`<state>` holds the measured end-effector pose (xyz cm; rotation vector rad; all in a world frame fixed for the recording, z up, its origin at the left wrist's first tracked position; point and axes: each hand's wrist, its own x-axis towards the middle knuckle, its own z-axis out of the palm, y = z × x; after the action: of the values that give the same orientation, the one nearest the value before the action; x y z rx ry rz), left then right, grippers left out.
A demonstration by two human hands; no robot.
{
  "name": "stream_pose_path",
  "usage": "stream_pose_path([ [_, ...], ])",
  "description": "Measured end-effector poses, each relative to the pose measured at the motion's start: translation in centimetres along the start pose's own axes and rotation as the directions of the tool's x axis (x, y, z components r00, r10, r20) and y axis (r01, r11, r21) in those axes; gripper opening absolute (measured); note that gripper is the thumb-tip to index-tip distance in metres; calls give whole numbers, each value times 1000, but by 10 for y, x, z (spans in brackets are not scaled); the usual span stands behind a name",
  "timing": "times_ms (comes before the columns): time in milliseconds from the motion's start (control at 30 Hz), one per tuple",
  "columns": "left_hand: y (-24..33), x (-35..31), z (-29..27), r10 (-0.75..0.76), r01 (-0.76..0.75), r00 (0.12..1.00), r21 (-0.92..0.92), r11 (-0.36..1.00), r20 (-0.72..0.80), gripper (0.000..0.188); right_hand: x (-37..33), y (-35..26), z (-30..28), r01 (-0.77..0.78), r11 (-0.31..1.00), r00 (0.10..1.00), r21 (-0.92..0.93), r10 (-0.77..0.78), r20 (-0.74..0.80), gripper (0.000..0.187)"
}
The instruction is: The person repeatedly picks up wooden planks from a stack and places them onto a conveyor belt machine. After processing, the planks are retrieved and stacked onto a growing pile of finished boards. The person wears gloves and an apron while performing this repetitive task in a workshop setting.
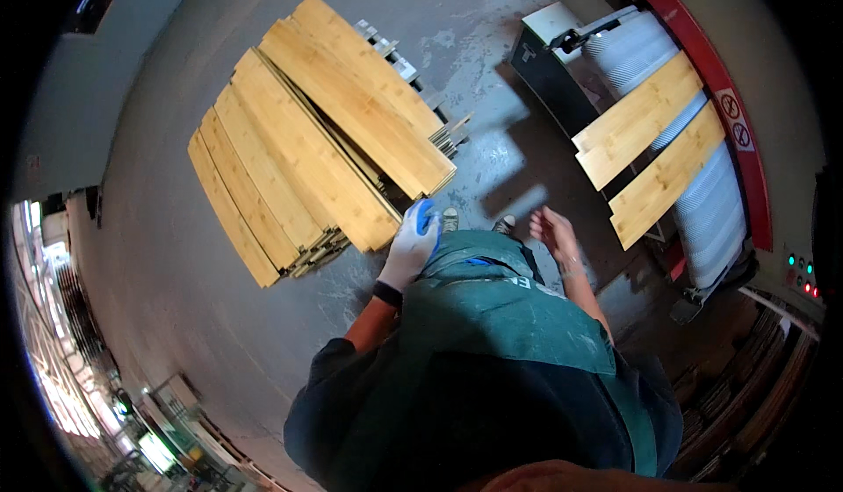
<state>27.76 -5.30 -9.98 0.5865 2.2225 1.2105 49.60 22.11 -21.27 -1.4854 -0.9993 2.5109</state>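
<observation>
From here I see the stacked boards (307,145) to the person's left — the gloved left hand (410,250) bent at their near ends, though I can't quite tell whether it grips one. The bare right hand (553,233) hangs half-curled, holding nothing I can see. Two boards (669,176) lie across the ribbed rollers (705,215) at right. Good handling, I'd judge, means both hands — board level, edges clear of its neighbours.

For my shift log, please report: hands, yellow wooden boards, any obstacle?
White-gloved left hand at near end of stacked yellow wooden boards, contact unclear. Bare right hand loosely curled, nothing visible held. No obstacle seen.
</observation>
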Motion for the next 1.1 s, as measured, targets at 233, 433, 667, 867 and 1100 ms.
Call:
stream_pose_path([
  [233, -22, 11, 9, -131, 89, 974, -219, 972, -185, 43, 119, -30, 209, 590, 445, 801, -674, -432, 415, 45],
  [433, -54, 33, 28, -77, 54, 941, -79, 995, -330, 33, 128, -22, 290, 513, -102, 791, -852, -330, 516, 69],
  [667, -11, 34, 7, -178, 166, 983, -586, 793, 38, 35, 139, -49, 276, 494, 19, 852, -869, -208, 480, 68],
  [867, -4, 22, -18, -153, 150, 986, -742, 654, 64, 36, 76, -91, 210, 407, 265, 890, -874, 102, 445, 54],
  [1100, -66, 83, -13, -213, 356, 911, -934, -24, 353, 77, -93, -94, 134, 402, 420, 887, -814, 42, 460, 49],
])
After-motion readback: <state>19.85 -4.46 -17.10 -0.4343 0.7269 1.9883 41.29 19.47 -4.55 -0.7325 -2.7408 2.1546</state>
